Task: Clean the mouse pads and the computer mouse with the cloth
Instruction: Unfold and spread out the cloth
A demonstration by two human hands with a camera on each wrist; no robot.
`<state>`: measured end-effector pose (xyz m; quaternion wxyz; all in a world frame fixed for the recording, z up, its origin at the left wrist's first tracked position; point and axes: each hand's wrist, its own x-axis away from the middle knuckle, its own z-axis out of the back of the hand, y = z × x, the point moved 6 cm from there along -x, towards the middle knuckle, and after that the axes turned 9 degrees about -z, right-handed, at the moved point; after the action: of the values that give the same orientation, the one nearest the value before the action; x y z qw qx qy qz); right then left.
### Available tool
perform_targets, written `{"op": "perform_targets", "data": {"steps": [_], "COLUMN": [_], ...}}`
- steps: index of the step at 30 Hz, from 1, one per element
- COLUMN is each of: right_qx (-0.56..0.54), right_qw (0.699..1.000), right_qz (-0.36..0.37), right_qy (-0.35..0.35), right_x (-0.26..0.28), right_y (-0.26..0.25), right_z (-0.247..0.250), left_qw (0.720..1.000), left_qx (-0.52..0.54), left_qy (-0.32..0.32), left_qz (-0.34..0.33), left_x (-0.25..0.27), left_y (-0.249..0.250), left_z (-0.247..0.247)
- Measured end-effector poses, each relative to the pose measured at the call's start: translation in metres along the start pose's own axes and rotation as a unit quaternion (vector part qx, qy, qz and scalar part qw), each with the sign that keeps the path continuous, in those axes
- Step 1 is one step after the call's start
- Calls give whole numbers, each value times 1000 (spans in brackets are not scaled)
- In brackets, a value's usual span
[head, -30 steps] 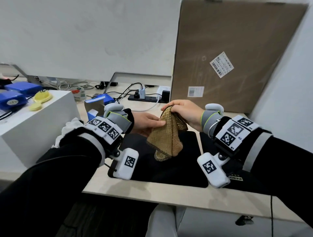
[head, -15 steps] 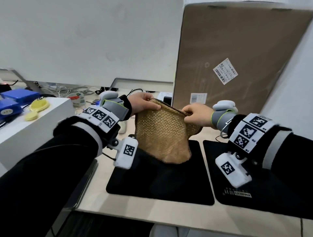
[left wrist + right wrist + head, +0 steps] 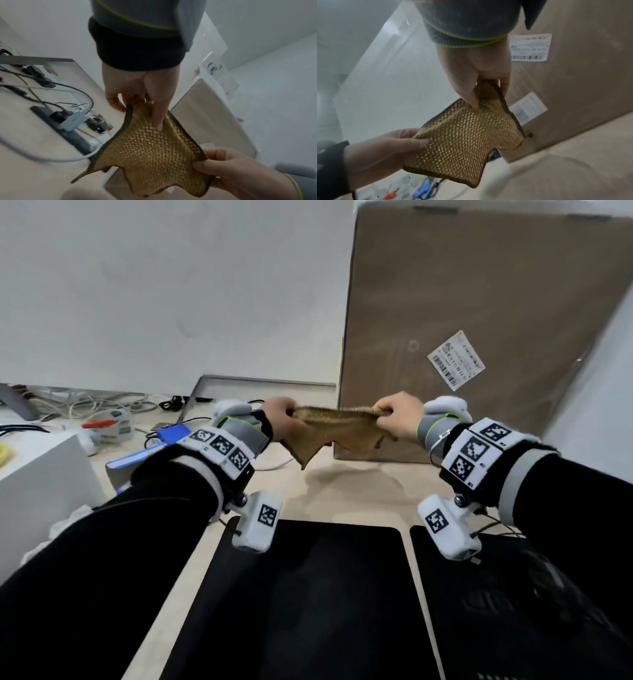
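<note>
Head view | cloth (image 3: 337,429) golden, woven, dark-edged | stretched between both hands

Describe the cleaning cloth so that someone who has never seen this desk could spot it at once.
Find the big brown cardboard box leaning on the wall at the back of the desk. In front of its lower left corner, the left hand and right hand stretch the cloth in the air. It is the only golden-tan, scaly woven fabric with a dark stitched edge.

Even, soft indoor light; motion blur in wrist views, wide-angle bending at edges.
</note>
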<state>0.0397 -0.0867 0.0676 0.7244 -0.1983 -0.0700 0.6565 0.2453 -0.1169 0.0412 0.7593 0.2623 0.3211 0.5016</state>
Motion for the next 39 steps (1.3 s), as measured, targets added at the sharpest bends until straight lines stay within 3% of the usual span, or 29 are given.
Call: {"op": "perform_targets", "data": {"steps": [3,6,9,11,17,20,22,24,26,29,31,34,39], "right_qx": [10,28,23,-17,-113,-147,-167,-153,-122,-20,69,143,154], "right_qw": [993,983,974,975,984,971,963,970,983,985,974,957,953], "right_qz": [0,4,-13,-32,-112,-183,-211,-186,-120,-47,-19,-5,-4], "right_qy": [-116,-180,-223,-221,-81,-48,-19,-20,-62,-164,-216,-251,-260], "right_x": [11,26,37,34,-10,-34,-42,-43,-35,-13,-5,-4,1], "right_y": [25,47,62,66,73,86,92,88,77,60,60,69,75], "right_z": [-42,-68,-80,-79,-68,-77,-84,-92,-106,-131,-146,-159,-159], "left_qw": [991,972,958,964,995,995,991,992,987,942,910,897,902], "left_qx": [-57,-6,19,18,-1,-56,-95,-110,-148,-247,-303,-333,-333], "left_qy": [-116,-218,-260,-233,-59,52,81,42,-52,-216,-274,-285,-268], "left_qz": [48,92,123,128,80,69,56,39,46,73,68,60,55], "left_x": [14,33,45,42,-3,-21,-23,-23,-18,-3,4,6,4], "left_y": [-36,-64,-76,-76,-63,-60,-57,-57,-66,-84,-94,-98,-95], "left_z": [-33,-59,-65,-59,-42,-40,-45,-60,-78,-102,-110,-110,-109]}}
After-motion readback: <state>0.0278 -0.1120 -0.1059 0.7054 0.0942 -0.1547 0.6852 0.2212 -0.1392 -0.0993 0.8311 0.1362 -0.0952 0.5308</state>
